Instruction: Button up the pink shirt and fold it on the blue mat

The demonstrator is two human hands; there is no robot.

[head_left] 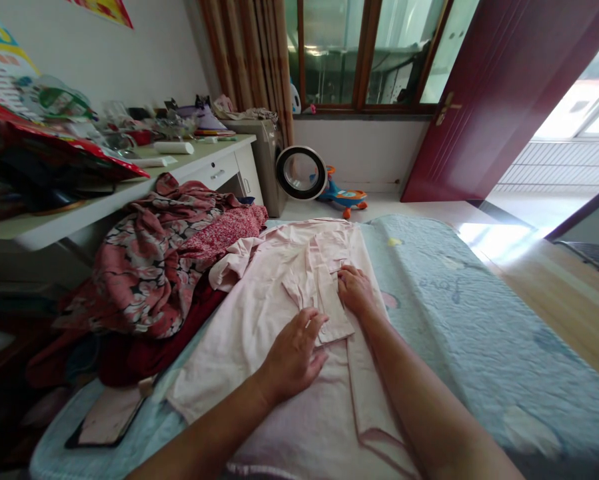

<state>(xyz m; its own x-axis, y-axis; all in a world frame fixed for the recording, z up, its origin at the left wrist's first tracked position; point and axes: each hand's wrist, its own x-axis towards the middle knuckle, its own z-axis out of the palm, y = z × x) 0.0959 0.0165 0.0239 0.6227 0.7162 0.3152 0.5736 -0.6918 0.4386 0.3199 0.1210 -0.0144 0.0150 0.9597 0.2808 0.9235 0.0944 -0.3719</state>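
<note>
A pale pink shirt (239, 333) lies spread on the bed, with a sleeve (333, 303) folded inward over its body and the cuff towards me. My left hand (296, 350) rests over the shirt beside the cuff, thumb and fingers apart. Farther up, my right hand (356, 290) is at the right edge of the folded sleeve. Its fingers are bent and closed on the shirt's cloth, though the fingertips are partly hidden. Along the shirt's right side runs a long folded strip of the same cloth.
A light blue quilted cover (459, 320) lies on the bed. Heaped floral clothes (149, 267) are at left, with a phone-like case (110, 417) nearer me. Beyond stand a cluttered desk (194, 167), a washing machine with its round door (302, 173) open, a ride-on toy (344, 195) and a red door (499, 100).
</note>
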